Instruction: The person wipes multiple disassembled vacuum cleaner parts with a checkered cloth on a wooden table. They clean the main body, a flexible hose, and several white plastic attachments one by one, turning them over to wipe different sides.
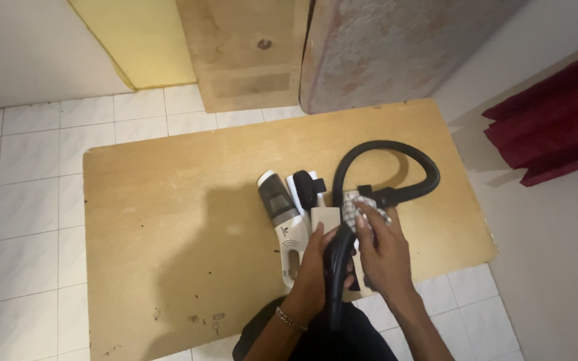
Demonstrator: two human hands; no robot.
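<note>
Left hand (321, 257): closed around the lower run of a black hose (396, 160), wrist bearing a bracelet (290, 319). Right hand (377, 247): fingers pressing a patterned cloth (364, 208) onto the hose near its cuff. Wiping is judged to go best with the hose held steady and the cloth wrapped round it. Just beside, on the wooden worktop (168, 220): handheld vacuum (282, 224), white, with a dark dust cup, contents not discernible; white attachment (306, 189) alongside. Tiled floor (28, 200) around.

The black hose (382, 167) curves in a loop over the board. A patterned cloth (362, 208) lies on it. The white vacuum (283, 220) lies flat, just beside.
</note>
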